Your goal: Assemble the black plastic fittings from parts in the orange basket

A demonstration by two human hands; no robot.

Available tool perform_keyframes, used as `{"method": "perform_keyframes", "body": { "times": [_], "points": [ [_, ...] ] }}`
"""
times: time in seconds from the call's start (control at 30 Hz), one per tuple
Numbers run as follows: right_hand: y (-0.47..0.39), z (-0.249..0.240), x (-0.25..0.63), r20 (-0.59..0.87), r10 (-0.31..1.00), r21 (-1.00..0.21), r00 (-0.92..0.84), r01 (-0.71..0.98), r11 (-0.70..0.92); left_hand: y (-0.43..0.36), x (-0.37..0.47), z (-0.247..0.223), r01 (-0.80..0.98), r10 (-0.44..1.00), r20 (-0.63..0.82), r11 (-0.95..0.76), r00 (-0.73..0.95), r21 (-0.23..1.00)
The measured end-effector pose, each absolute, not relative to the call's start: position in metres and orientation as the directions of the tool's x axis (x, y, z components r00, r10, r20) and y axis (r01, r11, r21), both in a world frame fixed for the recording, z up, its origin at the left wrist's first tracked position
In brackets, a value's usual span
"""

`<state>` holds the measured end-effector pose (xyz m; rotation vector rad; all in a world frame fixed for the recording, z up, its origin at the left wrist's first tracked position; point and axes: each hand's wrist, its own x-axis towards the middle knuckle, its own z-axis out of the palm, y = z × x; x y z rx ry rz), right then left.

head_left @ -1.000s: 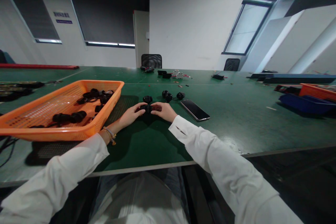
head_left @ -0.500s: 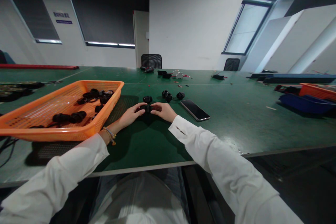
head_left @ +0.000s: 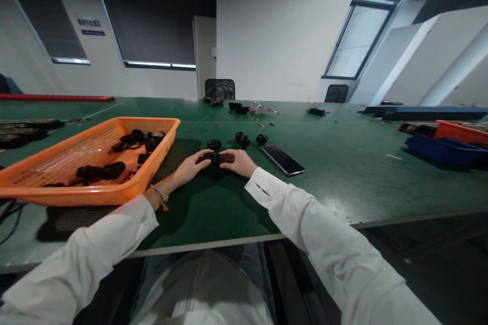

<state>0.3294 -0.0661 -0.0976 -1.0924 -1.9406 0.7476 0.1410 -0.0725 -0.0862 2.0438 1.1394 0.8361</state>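
Note:
Between my two hands is a small black cylindrical part [head_left: 215, 159], held just above or on the green table [head_left: 213, 213]; its exact kind is too small to make out. My left hand [head_left: 194, 165] grips its left end, thumb and fingers closed. On the other end, the fingers of my right hand [head_left: 238, 161] are pinched. Right behind the held part lies a similar black rounded part [head_left: 214, 144]. Several more black parts [head_left: 244, 140] lie a little farther back to the right. A smartphone [head_left: 284, 159] with a dark screen rests right of my right hand.
An orange mesh basket [head_left: 114, 194] with several black parts in it stands at left. White and black components [head_left: 258, 107] lie farther back. At the right edge are a blue tray [head_left: 444, 151] and an orange one [head_left: 463, 133]. The table's front edge [head_left: 213, 246] runs close to my body.
The right fingers have shifted very slightly on the black part, showing a little more of it. Everything else looks the same.

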Motion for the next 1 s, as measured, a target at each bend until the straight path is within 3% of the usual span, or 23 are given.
{"method": "perform_keyframes", "body": {
  "times": [0.27,1.0],
  "points": [
    [-0.0702,-0.0899,0.3288,0.397,0.861,-0.684,-0.317,0.524,0.508,-0.0722,0.1408,-0.0868,0.466,0.879,0.220,-0.419,0.423,0.779],
    [-0.0667,-0.0952,0.3293,0.390,0.865,-0.722,-0.317,0.478,0.500,-0.0709,0.1405,-0.0869,0.474,0.882,0.221,-0.418,0.417,0.775]
  ]
}}
